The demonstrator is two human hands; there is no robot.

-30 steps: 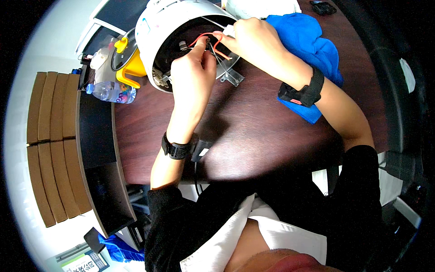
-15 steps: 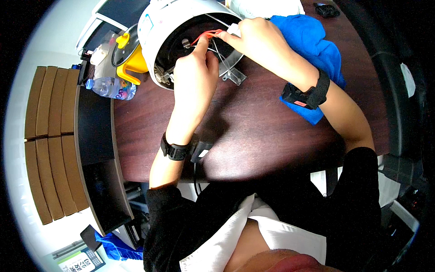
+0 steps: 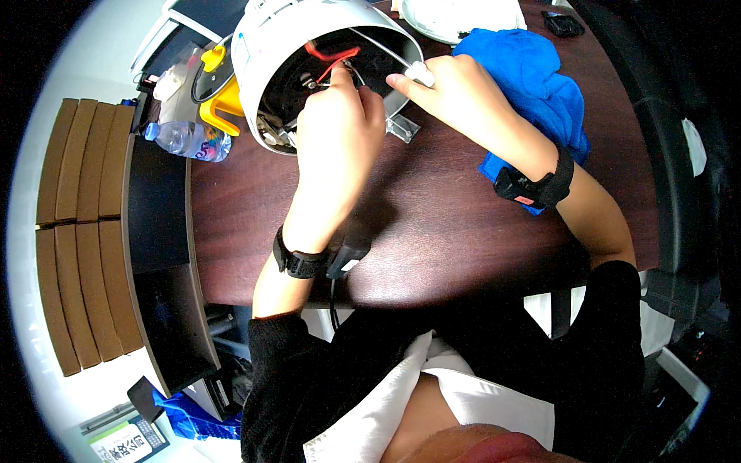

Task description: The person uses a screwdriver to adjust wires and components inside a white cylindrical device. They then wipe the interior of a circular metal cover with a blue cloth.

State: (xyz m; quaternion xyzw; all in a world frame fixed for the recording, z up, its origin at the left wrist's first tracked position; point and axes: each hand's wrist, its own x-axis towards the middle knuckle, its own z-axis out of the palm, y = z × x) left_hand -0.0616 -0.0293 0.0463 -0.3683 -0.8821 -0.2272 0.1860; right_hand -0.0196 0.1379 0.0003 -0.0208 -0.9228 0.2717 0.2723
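A white round appliance housing [image 3: 251,73] lies on its side, its dark open end facing me. Inside it, a red wire [image 3: 332,55] loops above small metal parts. My left hand [image 3: 340,147] reaches into the opening, index finger stretched to the red wire and the other fingers curled. Whatever lies under those fingertips is hidden. At the opening's right edge, my right hand [image 3: 463,96] pinches the white end piece [image 3: 421,73] of a thin grey rod, which slants up into the housing. A small metal bracket [image 3: 403,128] hangs below the rim.
A blue cloth [image 3: 532,77] lies beside my right forearm, near a white dish-like part [image 3: 463,17]. Left of the housing are a yellow-handled pot [image 3: 224,104] and a water bottle [image 3: 189,141]. A black plug-like block [image 3: 349,258] sits by my left wrist on the brown table [image 3: 463,247].
My right hand has let go of the red wire and drawn back toward me, the white piece moving with it. My left hand stays at the wire, shifted slightly.
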